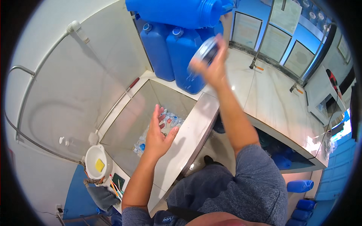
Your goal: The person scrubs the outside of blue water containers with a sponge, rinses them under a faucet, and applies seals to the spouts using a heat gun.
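Note:
My left hand [158, 135] is raised over the near ledge of a tiled basin, fingers apart and holding nothing. My right hand [216, 63] grips a round silvery object [206, 50] with a dark inner side. Motion blur keeps me from telling just what it is. Behind that hand stand two upright blue plastic water jugs with capped necks, a left jug [158, 52] and a right jug [188, 65]. On top of them a larger blue jug [172, 12] lies on its side, its threaded mouth uncapped. Clear and blue plastic scraps [172, 120] lie at the bottom of the tiled basin [121, 144].
A long-handled brush [116, 104] rests along the basin's back ledge. At the left corner are a white bowl [91, 159] with a yellow sponge [99, 165] and a grey cloth [101, 195]. Taps [253, 63] stand on the tiled counter [271, 93] to the right.

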Available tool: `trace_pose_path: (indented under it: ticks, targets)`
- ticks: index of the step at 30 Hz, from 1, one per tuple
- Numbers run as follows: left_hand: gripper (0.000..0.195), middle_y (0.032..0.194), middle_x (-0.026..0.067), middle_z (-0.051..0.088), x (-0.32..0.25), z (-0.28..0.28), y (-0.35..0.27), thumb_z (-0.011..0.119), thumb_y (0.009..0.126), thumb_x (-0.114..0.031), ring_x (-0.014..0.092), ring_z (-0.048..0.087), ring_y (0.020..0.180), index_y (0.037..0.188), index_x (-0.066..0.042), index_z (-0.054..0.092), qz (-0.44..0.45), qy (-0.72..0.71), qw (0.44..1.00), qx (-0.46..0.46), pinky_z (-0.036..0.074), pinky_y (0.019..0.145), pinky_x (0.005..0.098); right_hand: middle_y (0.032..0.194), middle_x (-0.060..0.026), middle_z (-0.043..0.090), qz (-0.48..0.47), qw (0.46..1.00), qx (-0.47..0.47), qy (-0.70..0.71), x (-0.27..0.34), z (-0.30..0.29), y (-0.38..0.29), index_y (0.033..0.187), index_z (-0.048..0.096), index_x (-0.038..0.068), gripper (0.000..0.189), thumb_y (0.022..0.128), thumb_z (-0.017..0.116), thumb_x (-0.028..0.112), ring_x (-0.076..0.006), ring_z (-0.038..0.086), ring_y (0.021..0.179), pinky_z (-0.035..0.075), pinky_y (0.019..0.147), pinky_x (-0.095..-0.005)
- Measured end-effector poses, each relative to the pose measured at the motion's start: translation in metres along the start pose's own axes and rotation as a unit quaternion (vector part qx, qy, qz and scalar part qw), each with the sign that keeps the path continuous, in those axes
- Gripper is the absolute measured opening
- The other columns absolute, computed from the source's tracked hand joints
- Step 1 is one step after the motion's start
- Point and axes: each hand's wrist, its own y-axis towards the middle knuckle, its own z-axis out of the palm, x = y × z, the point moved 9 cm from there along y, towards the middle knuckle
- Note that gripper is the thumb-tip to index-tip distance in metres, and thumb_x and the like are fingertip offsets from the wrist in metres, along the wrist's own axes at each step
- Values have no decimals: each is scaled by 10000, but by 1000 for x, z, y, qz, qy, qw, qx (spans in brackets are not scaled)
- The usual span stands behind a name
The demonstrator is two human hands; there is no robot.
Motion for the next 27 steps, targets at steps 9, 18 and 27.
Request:
trace_pose_path:
  ticks: [9,18,27]
  targets:
    - [1013,1504,216,424,-18,56,44,801,842,-252,307,556,1264,1592,-53,151,-28,33,998,38,472,1022,429,1537,-374,154,-69,993,-65,-64,-13,-16,152,1589,111,27,1070,844,661,562,-502,193,1442,155,1187,-585]
    - [1043,1564,213,348,-127,36,176,834,802,-284,373,459,1369,1590,-64,187,158,170,972,-45,392,1119,500,1512,-346,206,-134,978,-47,-154,-17,-4,188,1579,114,77,1076,845,640,661,-535,217,1405,171,1155,-637]
    - [1201,1632,247,159,-174,83,260,829,812,-372,359,284,1473,1593,-11,-10,262,187,942,-95,357,1132,500,1569,-408,67,-109,993,34,-22,-53,-20,180,1604,98,77,1093,866,559,737,-559,35,1479,30,1175,-655]
